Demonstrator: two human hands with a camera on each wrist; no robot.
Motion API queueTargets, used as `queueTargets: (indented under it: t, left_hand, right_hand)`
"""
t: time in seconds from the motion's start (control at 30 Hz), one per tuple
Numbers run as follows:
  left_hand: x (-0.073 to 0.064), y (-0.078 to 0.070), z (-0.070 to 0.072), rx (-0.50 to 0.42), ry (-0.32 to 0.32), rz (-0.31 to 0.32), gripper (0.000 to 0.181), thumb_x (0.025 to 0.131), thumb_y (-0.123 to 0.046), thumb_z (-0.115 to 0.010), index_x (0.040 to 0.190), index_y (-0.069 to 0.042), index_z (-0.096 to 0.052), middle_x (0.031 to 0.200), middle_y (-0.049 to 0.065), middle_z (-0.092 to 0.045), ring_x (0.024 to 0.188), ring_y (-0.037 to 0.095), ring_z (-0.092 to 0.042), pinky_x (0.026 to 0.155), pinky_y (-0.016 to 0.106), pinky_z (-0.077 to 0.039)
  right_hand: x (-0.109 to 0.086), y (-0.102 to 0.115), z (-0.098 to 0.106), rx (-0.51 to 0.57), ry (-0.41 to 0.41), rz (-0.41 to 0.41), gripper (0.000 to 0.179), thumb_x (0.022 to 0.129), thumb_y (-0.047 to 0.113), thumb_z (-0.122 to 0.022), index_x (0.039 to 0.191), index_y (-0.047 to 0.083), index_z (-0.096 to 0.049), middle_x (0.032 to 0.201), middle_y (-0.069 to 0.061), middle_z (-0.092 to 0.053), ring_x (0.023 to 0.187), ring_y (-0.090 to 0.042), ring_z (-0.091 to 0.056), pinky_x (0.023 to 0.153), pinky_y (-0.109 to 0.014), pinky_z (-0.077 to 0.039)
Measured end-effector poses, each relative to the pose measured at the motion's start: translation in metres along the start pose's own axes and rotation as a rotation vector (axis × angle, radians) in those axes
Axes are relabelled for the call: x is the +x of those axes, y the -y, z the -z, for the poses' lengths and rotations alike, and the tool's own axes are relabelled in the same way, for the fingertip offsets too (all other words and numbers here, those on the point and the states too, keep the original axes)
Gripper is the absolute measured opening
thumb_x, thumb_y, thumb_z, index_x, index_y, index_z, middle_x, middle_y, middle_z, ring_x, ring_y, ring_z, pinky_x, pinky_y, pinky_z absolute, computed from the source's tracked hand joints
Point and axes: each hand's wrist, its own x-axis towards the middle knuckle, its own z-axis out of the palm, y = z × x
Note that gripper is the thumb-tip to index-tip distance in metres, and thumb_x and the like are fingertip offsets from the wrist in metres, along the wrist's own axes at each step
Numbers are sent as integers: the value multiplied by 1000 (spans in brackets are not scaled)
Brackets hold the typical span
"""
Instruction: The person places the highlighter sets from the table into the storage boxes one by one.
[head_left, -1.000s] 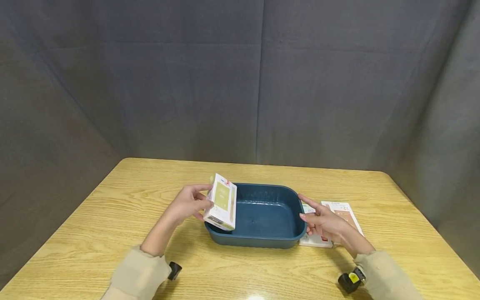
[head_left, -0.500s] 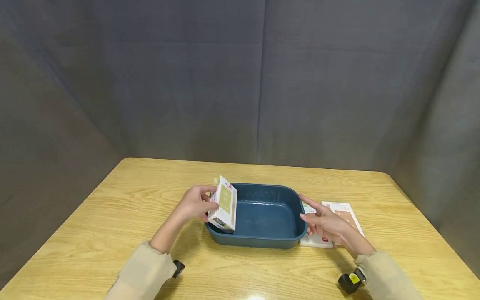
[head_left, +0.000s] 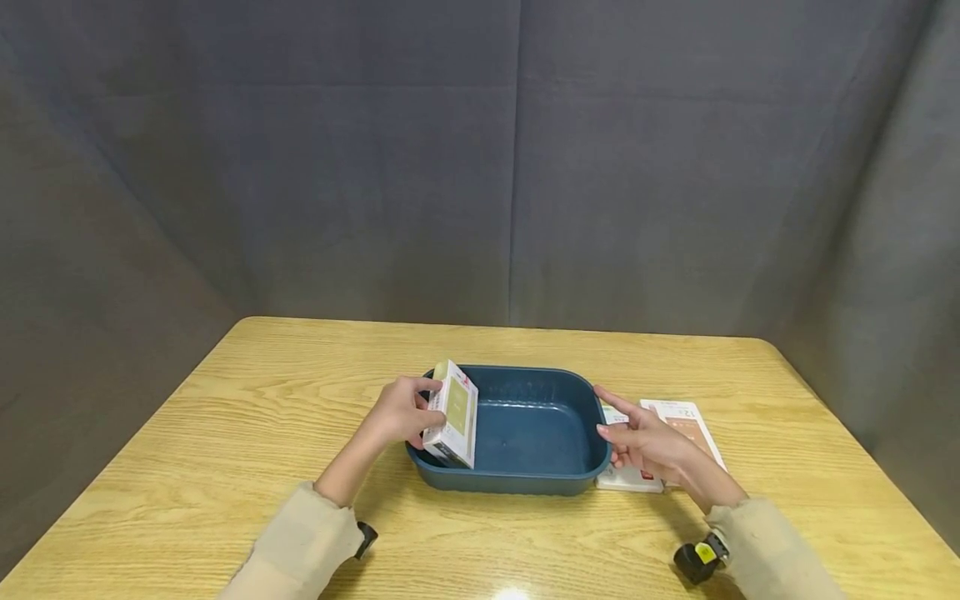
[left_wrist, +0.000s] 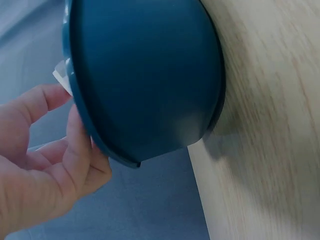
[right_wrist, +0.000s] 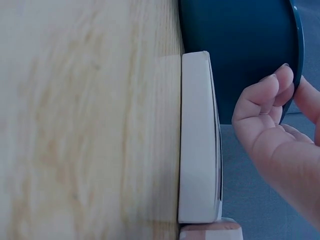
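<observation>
My left hand (head_left: 405,410) pinches a white box with a green panel (head_left: 459,408) between thumb and fingers. The box leans at a tilt inside the left end of a dark blue plastic basin (head_left: 510,483). In the left wrist view only a small white corner of the box (left_wrist: 62,77) shows above the rim; the basin wall hides the rest. My right hand (head_left: 648,446) grips the basin's right rim, thumb over the edge and curled fingers against the outer wall (right_wrist: 240,50), as the right wrist view shows.
Right of the basin, partly under my right hand, lie a white box with a red mark (head_left: 630,478) and a white box with a brown panel (head_left: 686,421). They rest on a wooden table (head_left: 225,433). A grey curtain (head_left: 375,167) hangs behind and at both sides.
My left hand has moved right and slightly down with the green-panelled box, which sits lower in the basin's left end. The right hand keeps its hold on the rim.
</observation>
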Motion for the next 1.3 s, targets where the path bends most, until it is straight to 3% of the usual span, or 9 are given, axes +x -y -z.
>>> queueTargets:
  t: [0.27, 0.6, 1.07, 1.3]
  left_hand:
    - [2, -1, -4, 57, -12, 16, 48, 74, 0, -61, 120, 6, -51, 61, 10, -54, 41, 20, -54, 42, 30, -47]
    - [3, -1, -5, 74, -1, 53, 48, 74, -1, -60, 120, 6, -51, 61, 9, -56, 41, 21, -55, 45, 30, -48]
    - [3, -3, -6, 59, 4, 63, 47, 74, 0, -64, 116, 14, -50, 74, 12, -60, 53, 21, -60, 46, 30, -49]
    - [3, -3, -7, 89, 2, 74, 31, 73, 1, -69, 99, 12, -59, 81, 12, -60, 64, 18, -61, 51, 29, -50]
  right_hand:
    - [-1, 1, -1, 16, 11, 1, 72, 94, 4, -44, 142, 9, 9, 70, -2, -59, 60, -11, -54, 58, -22, -46]
    - [-1, 2, 0, 9, 15, 1, 72, 93, 4, -45, 142, 8, 9, 69, -2, -59, 59, -11, -55, 58, -22, -47]
    - [-1, 1, 1, -15, -3, -1, 71, 94, 4, -44, 143, 8, 7, 68, -2, -58, 59, -10, -54, 58, -23, -47]
    - [0, 1, 2, -18, -3, -6, 71, 94, 4, -44, 143, 8, 7, 69, -2, -58, 59, -10, -54, 58, -23, -47]
